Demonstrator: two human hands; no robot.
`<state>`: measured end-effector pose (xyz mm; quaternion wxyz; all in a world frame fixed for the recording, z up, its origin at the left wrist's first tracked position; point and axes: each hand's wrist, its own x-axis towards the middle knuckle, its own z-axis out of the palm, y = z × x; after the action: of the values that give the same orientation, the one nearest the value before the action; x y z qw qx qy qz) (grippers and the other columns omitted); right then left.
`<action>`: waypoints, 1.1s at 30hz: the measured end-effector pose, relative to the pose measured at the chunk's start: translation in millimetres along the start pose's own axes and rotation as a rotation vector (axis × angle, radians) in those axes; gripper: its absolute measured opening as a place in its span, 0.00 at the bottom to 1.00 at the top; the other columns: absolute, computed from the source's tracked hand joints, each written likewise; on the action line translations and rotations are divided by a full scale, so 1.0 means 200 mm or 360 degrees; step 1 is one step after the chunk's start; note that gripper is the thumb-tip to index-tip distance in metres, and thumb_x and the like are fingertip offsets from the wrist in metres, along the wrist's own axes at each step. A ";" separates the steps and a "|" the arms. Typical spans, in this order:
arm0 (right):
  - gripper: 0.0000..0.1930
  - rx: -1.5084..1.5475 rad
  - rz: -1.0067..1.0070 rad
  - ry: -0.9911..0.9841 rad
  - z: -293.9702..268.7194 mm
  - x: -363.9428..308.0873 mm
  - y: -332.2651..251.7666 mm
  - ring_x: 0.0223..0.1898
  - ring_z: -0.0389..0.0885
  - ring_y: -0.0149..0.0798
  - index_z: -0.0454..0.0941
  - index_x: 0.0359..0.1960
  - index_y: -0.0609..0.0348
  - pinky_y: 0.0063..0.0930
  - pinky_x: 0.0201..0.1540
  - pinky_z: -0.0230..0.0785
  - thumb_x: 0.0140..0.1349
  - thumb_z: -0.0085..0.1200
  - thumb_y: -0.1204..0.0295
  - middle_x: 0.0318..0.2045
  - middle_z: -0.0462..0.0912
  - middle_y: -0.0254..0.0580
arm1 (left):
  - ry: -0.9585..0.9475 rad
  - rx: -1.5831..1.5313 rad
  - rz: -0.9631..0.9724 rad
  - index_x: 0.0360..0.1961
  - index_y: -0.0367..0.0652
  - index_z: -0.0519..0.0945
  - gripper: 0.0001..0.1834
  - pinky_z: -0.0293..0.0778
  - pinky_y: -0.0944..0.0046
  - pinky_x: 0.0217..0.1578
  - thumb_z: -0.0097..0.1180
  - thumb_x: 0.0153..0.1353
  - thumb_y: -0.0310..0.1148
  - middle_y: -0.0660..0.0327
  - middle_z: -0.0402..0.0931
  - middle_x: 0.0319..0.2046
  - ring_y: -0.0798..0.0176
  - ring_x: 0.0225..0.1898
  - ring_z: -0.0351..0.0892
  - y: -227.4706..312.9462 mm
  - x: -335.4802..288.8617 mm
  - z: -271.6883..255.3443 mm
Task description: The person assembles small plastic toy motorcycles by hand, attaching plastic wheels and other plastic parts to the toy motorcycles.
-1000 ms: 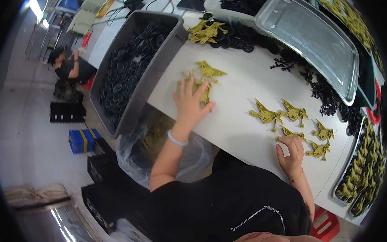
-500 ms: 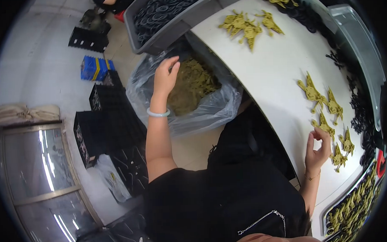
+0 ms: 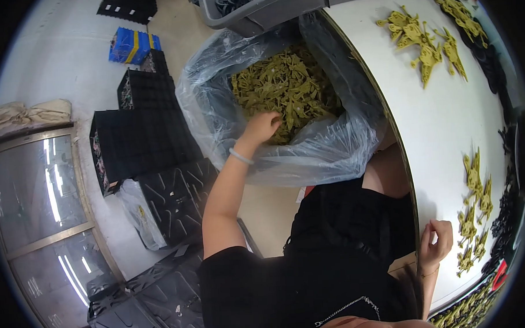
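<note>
An open clear plastic bag (image 3: 214,108) is full of olive-green moulded plastic parts (image 3: 289,88). My left hand (image 3: 262,128) reaches over its near left rim, fingers curled down against the parts; whatever lies under the fingertips is hidden. On the white table (image 3: 423,129), my right hand (image 3: 437,242) rests near the edge with its fingers curled in, and nothing shows in them. Just to its right lies a small cluster of the same olive-green parts (image 3: 467,223), not touching the hand. Farther back on the table sits another cluster of these parts (image 3: 426,51).
A grey bin (image 3: 269,13) holding dark ring-shaped pieces stands beyond the bag. Black crates (image 3: 142,104) and a blue crate (image 3: 128,46) line the left side. Black parts (image 3: 502,225) are heaped along the table's right side, and a tray of olive-green pieces (image 3: 464,313) is at the lower right.
My left hand has come down onto the parts in the bag. My right hand has drawn back from the table cluster toward the edge. The view has shifted, showing more of the bag.
</note>
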<state>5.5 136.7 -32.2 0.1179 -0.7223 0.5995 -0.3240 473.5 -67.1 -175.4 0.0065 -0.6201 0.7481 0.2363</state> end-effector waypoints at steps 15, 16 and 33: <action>0.09 -0.0057 0.0373 -0.0274 0.12 0.19 -0.05 0.20 0.64 0.39 0.75 0.36 0.63 0.30 0.25 0.55 0.52 0.53 0.82 0.18 0.69 0.40 | -0.0299 0.0209 0.0106 0.51 0.39 0.76 0.29 0.75 0.54 0.47 0.67 0.50 0.42 0.49 0.79 0.45 0.50 0.45 0.79 -0.04 0.90 0.35; 0.08 -0.0036 0.0320 -0.0286 0.12 0.21 -0.06 0.20 0.63 0.39 0.75 0.36 0.63 0.30 0.25 0.54 0.52 0.53 0.81 0.18 0.68 0.39 | -0.0348 0.0002 -0.0045 0.52 0.38 0.75 0.30 0.75 0.54 0.46 0.68 0.50 0.42 0.49 0.78 0.46 0.49 0.46 0.79 -0.06 0.89 0.29; 0.20 0.0224 -0.0466 0.0407 0.11 0.41 -0.21 0.20 0.75 0.35 0.76 0.33 0.56 0.25 0.21 0.67 0.41 0.74 0.69 0.26 0.75 0.35 | 0.0304 -0.0608 0.1874 0.51 0.36 0.75 0.24 0.77 0.60 0.35 0.63 0.50 0.29 0.57 0.80 0.40 0.52 0.36 0.81 1.37 -0.15 -0.33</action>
<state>58.1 65.5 1.0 0.0428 -0.7448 0.4739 -0.4678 245.0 -30.6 -13.0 -0.3026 -0.1126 0.9061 0.2732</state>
